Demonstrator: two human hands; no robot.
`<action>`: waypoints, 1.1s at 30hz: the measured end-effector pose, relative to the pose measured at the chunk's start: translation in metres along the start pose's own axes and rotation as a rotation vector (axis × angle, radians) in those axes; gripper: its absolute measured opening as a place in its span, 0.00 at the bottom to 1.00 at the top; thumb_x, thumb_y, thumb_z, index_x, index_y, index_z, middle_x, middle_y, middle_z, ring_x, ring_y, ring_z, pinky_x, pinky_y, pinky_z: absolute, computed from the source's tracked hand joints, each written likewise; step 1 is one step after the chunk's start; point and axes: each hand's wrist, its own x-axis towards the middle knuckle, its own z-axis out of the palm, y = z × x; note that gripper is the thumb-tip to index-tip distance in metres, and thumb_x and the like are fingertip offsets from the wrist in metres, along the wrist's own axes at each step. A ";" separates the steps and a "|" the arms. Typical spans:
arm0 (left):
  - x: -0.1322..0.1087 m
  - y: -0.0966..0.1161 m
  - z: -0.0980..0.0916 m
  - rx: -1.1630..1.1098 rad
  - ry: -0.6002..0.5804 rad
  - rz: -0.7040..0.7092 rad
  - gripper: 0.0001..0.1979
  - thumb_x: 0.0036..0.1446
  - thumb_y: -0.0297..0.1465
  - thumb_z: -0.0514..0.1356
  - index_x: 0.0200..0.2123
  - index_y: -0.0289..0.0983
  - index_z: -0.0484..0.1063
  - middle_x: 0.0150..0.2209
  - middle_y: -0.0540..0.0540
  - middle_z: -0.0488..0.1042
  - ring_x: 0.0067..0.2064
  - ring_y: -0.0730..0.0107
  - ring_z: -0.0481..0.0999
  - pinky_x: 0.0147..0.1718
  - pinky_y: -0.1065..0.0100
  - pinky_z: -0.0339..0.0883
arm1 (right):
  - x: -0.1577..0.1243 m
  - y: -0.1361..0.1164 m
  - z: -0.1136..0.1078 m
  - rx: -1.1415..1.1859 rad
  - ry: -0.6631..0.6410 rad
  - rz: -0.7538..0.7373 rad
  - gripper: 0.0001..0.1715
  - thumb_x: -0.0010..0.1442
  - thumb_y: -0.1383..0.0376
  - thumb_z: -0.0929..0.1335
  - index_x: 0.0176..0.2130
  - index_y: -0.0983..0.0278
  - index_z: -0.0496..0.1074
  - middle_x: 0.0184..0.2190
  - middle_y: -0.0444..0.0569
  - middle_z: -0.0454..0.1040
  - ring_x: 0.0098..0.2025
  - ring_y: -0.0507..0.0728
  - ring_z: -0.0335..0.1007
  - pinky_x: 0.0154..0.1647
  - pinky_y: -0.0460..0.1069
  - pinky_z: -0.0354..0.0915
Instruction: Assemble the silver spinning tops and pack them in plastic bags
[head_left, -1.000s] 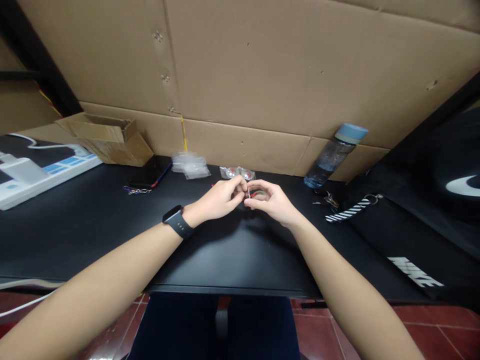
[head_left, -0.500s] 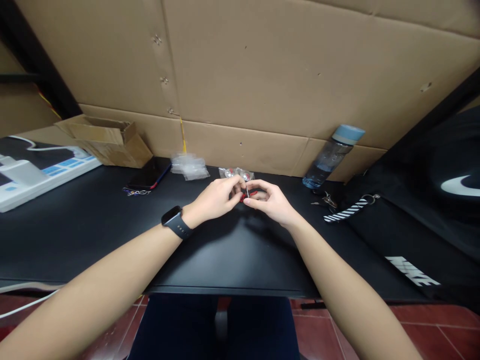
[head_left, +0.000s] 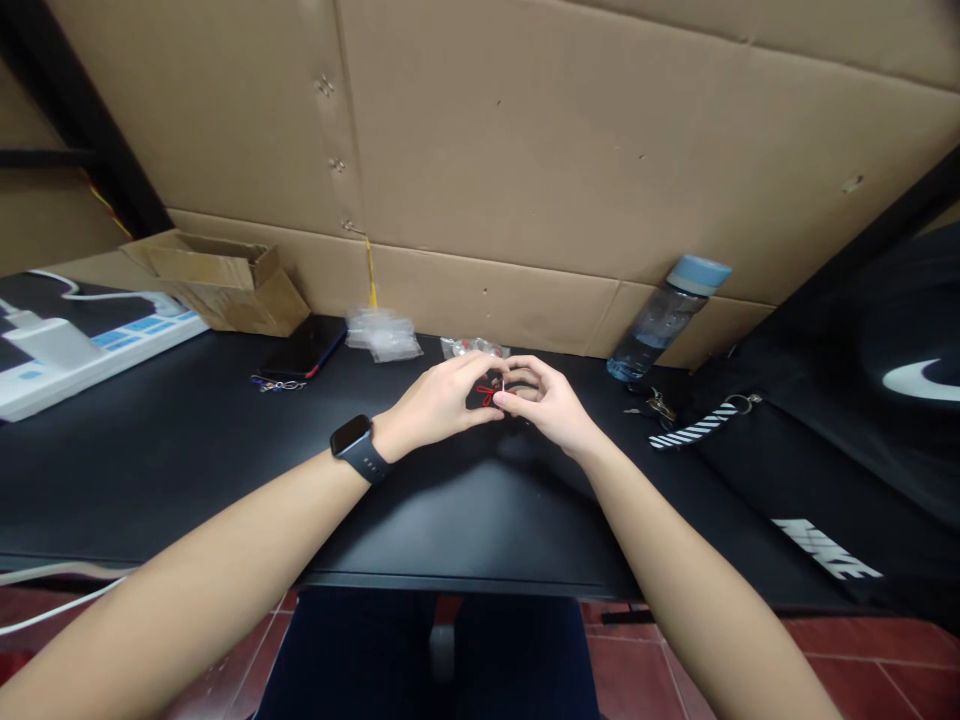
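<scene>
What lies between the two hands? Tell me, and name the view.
In the head view, red looped cord shows between the left hand and right hand, beside a thin pale piece too small to identify.

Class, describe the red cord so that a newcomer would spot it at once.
From the black tabletop, go to the left hand and right hand, close together there. The red cord shows between them. Its thin loops are outside any plastic, unlike the red-flecked clear packets behind.

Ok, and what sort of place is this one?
Probably an indoor desk or workstation: there's a black tabletop, a cardboard panel standing behind it and a power strip on its left side.
</scene>
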 end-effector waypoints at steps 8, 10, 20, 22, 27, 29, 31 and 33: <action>0.000 0.002 -0.003 -0.006 -0.023 -0.010 0.22 0.60 0.35 0.68 0.56 0.40 0.71 0.54 0.43 0.78 0.54 0.58 0.79 0.53 0.60 0.71 | 0.002 0.005 -0.001 0.020 -0.020 0.020 0.31 0.52 0.55 0.79 0.51 0.60 0.70 0.41 0.48 0.79 0.33 0.52 0.75 0.33 0.47 0.70; 0.000 0.002 -0.003 -0.002 -0.030 -0.015 0.23 0.60 0.36 0.68 0.57 0.40 0.71 0.54 0.43 0.78 0.53 0.58 0.79 0.52 0.60 0.72 | 0.002 0.005 -0.001 0.021 -0.028 0.022 0.30 0.53 0.55 0.79 0.50 0.61 0.70 0.39 0.47 0.79 0.32 0.52 0.75 0.33 0.47 0.70; 0.000 0.003 -0.005 0.016 -0.058 -0.040 0.19 0.58 0.37 0.67 0.51 0.38 0.75 0.49 0.44 0.80 0.47 0.60 0.81 0.48 0.62 0.73 | 0.000 -0.001 0.001 -0.068 -0.099 0.047 0.25 0.58 0.54 0.75 0.51 0.61 0.69 0.38 0.45 0.77 0.29 0.50 0.71 0.29 0.46 0.67; 0.000 0.004 -0.004 0.016 -0.058 -0.043 0.18 0.58 0.36 0.67 0.50 0.38 0.75 0.48 0.44 0.81 0.46 0.60 0.81 0.47 0.62 0.73 | 0.000 0.001 0.001 -0.074 -0.114 0.042 0.25 0.59 0.54 0.75 0.51 0.60 0.69 0.38 0.46 0.77 0.30 0.51 0.71 0.30 0.46 0.68; 0.000 0.003 -0.003 0.015 -0.055 -0.039 0.16 0.56 0.33 0.67 0.48 0.38 0.75 0.46 0.44 0.81 0.45 0.60 0.81 0.45 0.63 0.73 | 0.001 0.004 -0.001 -0.076 -0.148 0.039 0.26 0.60 0.53 0.74 0.52 0.60 0.68 0.42 0.48 0.77 0.34 0.52 0.73 0.31 0.47 0.69; 0.000 0.002 -0.003 0.011 -0.058 -0.035 0.16 0.56 0.33 0.66 0.47 0.38 0.75 0.45 0.45 0.81 0.45 0.60 0.81 0.45 0.63 0.73 | 0.001 0.004 -0.001 -0.077 -0.163 0.037 0.26 0.60 0.53 0.74 0.53 0.60 0.68 0.43 0.48 0.76 0.34 0.52 0.73 0.32 0.46 0.70; 0.000 0.001 -0.002 0.006 -0.064 -0.032 0.15 0.55 0.32 0.66 0.47 0.38 0.75 0.45 0.45 0.81 0.45 0.60 0.81 0.45 0.64 0.73 | 0.001 0.004 -0.001 -0.081 -0.180 0.037 0.26 0.60 0.53 0.74 0.53 0.60 0.68 0.42 0.48 0.76 0.35 0.52 0.74 0.33 0.46 0.70; 0.000 0.001 -0.002 0.003 -0.070 -0.030 0.15 0.55 0.31 0.66 0.46 0.38 0.75 0.44 0.45 0.81 0.45 0.60 0.81 0.45 0.64 0.73 | 0.000 0.004 -0.001 -0.088 -0.192 0.034 0.26 0.61 0.53 0.74 0.53 0.60 0.68 0.42 0.48 0.76 0.35 0.53 0.74 0.33 0.47 0.71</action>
